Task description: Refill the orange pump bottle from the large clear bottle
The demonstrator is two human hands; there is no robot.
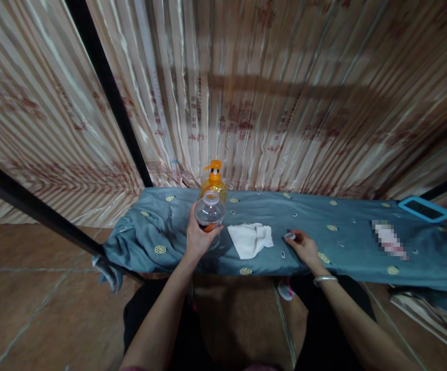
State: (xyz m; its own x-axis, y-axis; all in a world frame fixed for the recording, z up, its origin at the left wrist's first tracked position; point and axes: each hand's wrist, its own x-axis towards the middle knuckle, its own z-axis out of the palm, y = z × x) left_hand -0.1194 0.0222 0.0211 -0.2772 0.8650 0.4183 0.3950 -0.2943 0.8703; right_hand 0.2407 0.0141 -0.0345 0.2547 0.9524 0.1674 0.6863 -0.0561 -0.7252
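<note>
Our forearms [165, 317] reach over the bench [310, 208], left hand [198, 242] grasping the open bottle [209, 211] left of the cloth [248, 241], best kept upright and unsquashed, we judge, while our right hand [304, 250] pinches what seems a cap [290, 236] beyond the cloth's right edge.

The left hand [197, 239] grips an uncapped clear plastic bottle [210, 210], upright, in front of an orange-topped pump bottle [215, 178]. The right hand [305, 250], a silver bangle [325, 279] at its wrist, pinches a small whitish cap [290, 236]. Between the hands a crumpled white cloth [248, 240] lies on the surface [312, 208], draped in blue-grey pineapple-print fabric. Farther right lie a blurred-out item [389, 239] and a blue-rimmed frame [442, 212]; a striped curtain [246, 67] hangs behind.
</note>
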